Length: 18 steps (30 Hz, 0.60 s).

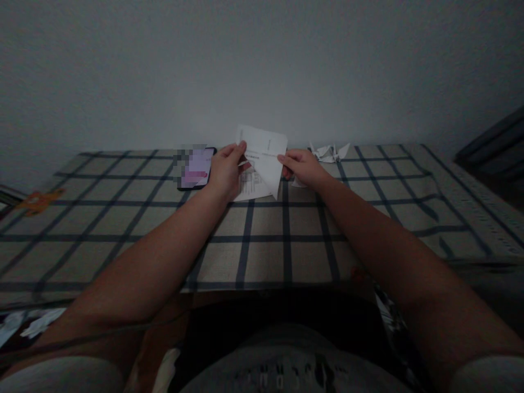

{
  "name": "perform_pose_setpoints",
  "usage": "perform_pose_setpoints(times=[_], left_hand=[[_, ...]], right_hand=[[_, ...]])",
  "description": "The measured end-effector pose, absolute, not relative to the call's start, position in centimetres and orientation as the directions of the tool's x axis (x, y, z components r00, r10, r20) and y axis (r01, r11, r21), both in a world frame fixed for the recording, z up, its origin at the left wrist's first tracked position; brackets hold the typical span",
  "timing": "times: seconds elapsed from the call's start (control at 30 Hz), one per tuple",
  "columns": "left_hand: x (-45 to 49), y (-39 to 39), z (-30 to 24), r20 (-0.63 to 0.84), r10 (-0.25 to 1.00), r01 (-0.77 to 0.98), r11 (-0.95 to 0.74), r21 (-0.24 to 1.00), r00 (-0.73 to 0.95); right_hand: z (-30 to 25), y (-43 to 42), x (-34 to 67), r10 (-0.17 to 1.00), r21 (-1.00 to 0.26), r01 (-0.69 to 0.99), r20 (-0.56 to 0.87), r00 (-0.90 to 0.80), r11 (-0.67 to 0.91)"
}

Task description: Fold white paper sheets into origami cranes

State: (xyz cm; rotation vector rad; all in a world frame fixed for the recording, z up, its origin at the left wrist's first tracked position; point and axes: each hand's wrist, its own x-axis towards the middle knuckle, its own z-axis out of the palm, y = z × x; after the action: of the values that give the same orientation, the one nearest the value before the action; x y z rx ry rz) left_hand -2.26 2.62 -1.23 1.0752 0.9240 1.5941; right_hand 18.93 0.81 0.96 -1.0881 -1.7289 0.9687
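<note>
Presently, left hand: the bare left hand (224, 170) pinches the near side of a white paper sheet (262, 143) with black print between thumb and fingers.
Paper: raised at center above the table, creased and partly folded; the step appears to be handling a fold.
Right hand: the bare right hand (305, 165) grips the sheet's opposite edge.
Next move: any shift of the flap would seem to call for one steady pinch while the other loosens.
Tabletop, left to right: an orange, irregular item (39, 202), a black-edged phone (200, 165) with lit screen and angular white folded-paper pieces (329, 153) share a beige cloth with dark-blue checks (264, 259).
Room: dim, with a plain gray wall (262, 65) behind; a dark, unclear shape (493, 147) stands at right.
</note>
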Motion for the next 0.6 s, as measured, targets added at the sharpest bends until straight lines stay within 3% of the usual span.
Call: perform_pose_setpoints(times=[0.27, 0.43, 0.6], left_hand=[[-2.3, 2.6, -1.1, 0.176, 0.984, -0.373, -0.175, 0.911, -0.030], [-1.5, 1.7, -1.3, 0.090, 0.973, -0.277, -0.028, 0.961, 0.214], [-1.3, 1.6, -1.9, 0.128, 0.968, -0.261, -0.069, 0.963, 0.216]], right_hand=[[1.4, 0.5, 18.9, 0.944, -0.915, 0.275, 0.236, -0.229, 0.295], [1.5, 0.7, 19.1, 0.948, -0.921, 0.262, 0.237, -0.211, 0.288], [0.8, 1.0, 19.1, 0.939, -0.931, 0.201, 0.257, -0.229, 0.304]])
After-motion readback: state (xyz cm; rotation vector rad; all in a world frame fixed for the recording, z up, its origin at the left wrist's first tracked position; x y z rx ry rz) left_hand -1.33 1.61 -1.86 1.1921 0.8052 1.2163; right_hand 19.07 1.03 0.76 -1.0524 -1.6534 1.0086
